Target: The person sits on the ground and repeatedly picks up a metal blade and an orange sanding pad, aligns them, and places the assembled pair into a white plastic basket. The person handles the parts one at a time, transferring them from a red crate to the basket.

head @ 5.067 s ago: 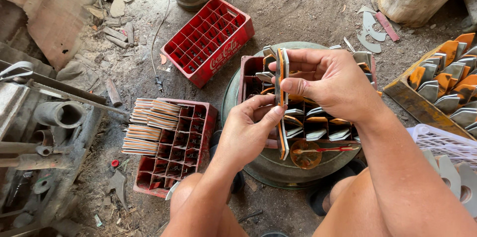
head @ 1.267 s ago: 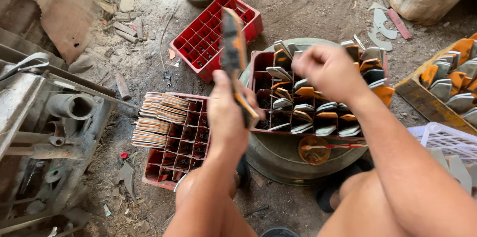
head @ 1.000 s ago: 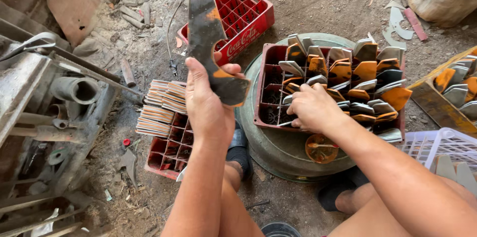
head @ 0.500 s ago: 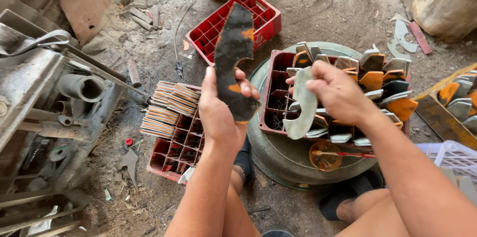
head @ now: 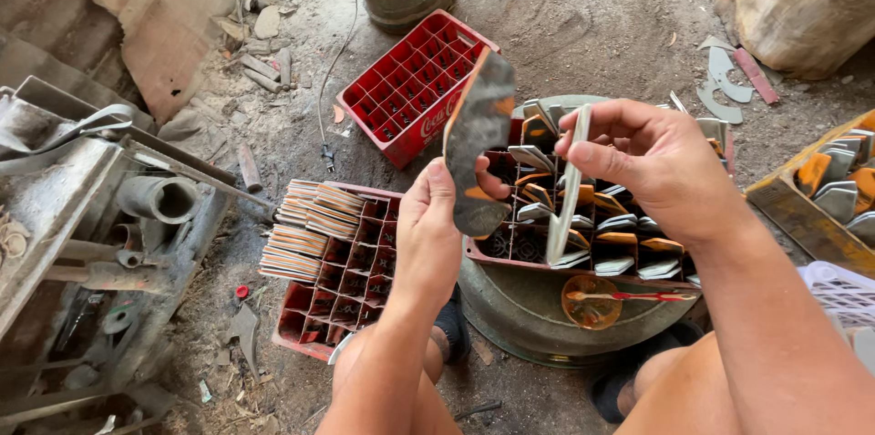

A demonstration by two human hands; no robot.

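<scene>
Head view looks down on two bare hands raised at the centre of the frame, each holding a curved metal blade. At centre, the left hand [head: 428,234] has thumb and fingers pressed together on the lower end of a dark, orange-flecked blade [head: 480,139] that stands nearly upright with its broad face showing. Just right of it, the right hand [head: 661,166] pinches a pale blade [head: 567,193] near its top, seen edge-on and hanging down. Below both sits a red crate [head: 583,234] packed with similar blades, resting on a round metal basin [head: 547,312]. At lower left a second red crate [head: 342,271] carries stacked striped pieces [head: 305,230], and an empty red crate [head: 415,84] lies at upper centre.
</scene>
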